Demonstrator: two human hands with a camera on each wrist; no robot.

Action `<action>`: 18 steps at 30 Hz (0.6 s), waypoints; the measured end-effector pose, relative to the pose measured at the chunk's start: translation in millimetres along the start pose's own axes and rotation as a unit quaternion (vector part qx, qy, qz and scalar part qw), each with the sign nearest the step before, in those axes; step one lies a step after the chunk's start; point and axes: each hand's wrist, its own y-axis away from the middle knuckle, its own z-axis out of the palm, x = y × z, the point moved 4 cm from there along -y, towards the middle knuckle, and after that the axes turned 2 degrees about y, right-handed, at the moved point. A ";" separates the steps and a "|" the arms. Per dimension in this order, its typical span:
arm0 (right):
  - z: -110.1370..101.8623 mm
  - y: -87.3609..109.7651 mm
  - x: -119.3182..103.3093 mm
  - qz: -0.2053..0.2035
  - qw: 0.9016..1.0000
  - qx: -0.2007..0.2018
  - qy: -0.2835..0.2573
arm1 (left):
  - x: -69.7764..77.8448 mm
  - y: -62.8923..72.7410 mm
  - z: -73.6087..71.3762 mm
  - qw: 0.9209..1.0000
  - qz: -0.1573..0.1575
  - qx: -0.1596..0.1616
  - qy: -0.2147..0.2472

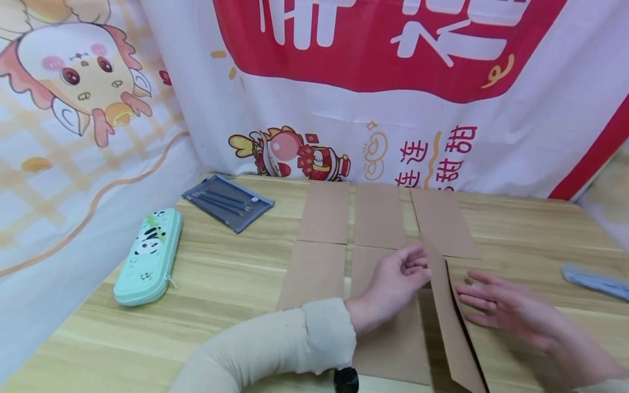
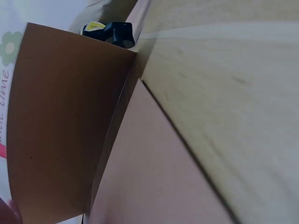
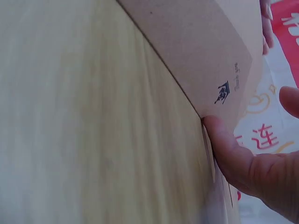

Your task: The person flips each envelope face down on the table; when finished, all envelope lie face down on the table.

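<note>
A brown kraft card (image 1: 454, 322) stands steeply tilted on its long edge between the two hands. The left hand (image 1: 393, 284) has its fingers curled at the card's far upper corner. A left fingertip (image 2: 8, 212) shows at the card's edge in the left wrist view. Beside the card's other face is the right hand (image 1: 516, 311), its fingers extended and slightly spread. One right finger (image 3: 233, 156) touches the card's lower corner, near a small printed "Thank you" and black logo. Flat under the left forearm lies another brown card (image 1: 388, 349).
Several more brown cards (image 1: 324, 213) lie in rows on the wooden table (image 1: 236, 295). To the left are a mint panda pencil case (image 1: 147, 256) and a dark zip pouch of pencils (image 1: 228, 202). A light blue item (image 1: 597, 283) lies at the right; a printed cloth (image 1: 314, 103) hangs behind.
</note>
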 end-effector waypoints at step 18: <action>8.7 -22.6 7.2 0.039 0.963 0.165 0.211 | 13.6 -3.8 3.7 0.997 0.054 -0.002 -0.052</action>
